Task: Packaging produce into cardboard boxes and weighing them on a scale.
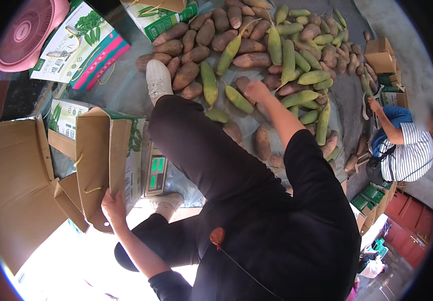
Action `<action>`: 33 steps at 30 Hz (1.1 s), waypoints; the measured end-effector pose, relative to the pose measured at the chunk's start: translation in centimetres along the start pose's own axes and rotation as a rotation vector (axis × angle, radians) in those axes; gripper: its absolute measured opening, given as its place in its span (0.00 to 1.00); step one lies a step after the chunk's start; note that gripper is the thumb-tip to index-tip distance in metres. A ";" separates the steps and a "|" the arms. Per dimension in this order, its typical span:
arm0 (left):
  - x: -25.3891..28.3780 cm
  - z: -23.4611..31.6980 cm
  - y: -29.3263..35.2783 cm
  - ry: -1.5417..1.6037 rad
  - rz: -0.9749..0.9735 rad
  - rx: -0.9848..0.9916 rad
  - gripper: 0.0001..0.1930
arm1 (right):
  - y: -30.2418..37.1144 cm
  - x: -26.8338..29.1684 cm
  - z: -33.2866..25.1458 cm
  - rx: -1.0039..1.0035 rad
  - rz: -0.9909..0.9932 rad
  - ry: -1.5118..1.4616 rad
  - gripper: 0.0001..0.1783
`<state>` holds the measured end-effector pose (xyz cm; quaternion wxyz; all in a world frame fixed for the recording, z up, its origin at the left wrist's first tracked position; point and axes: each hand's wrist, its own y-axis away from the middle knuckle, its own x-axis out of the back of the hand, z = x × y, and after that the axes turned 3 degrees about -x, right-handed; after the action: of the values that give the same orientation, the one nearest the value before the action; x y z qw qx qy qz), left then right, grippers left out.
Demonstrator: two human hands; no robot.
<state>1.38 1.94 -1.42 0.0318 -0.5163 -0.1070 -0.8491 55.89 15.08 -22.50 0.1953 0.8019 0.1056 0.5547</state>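
My left hand [113,206] pinches the edge of a tall open cardboard gift box [94,168], which has a string handle and stands on a weighing scale [155,174] with lit green digits. My right arm stretches forward over a large pile of radishes. At its end my right hand [257,92] rests against a reddish-brown radish [242,83]; its fingers are hidden, so I cannot tell how firmly they close. Close by it lie a green radish [239,100] and a longer green radish [275,46]. More reddish-brown radishes [185,76] spread to the left.
At upper left stand a printed carton [78,47] and a pink basket [26,32]. A large open brown box [13,185] is at the left edge. My shoe [158,80] touches the pile's edge. Another person [404,143] works at the right, near stacked green-and-brown boxes [372,198].
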 end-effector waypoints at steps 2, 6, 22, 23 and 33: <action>-0.4 0.3 -0.3 0.036 -0.002 -0.009 0.09 | 1.4 -3.9 2.7 -0.131 0.027 -0.179 0.15; 0.5 -1.3 0.5 0.033 0.014 0.003 0.08 | 3.7 -7.6 -0.8 -0.418 0.190 -0.306 0.20; 0.2 0.4 0.1 0.018 0.036 0.042 0.08 | 0.0 -11.2 -4.3 -0.626 0.057 -0.382 0.41; -0.1 -0.5 0.3 0.020 0.047 0.067 0.08 | -0.3 -11.8 -4.1 -0.640 0.077 -0.405 0.40; -0.4 0.2 0.2 -0.130 -0.014 0.136 0.11 | -0.7 -11.4 -1.7 -0.525 -0.047 -0.804 0.34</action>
<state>1.78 1.78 -1.64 0.0537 -0.5662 -0.1697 -0.8048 50.24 11.63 -31.95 0.4292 0.8737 -0.1039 0.2040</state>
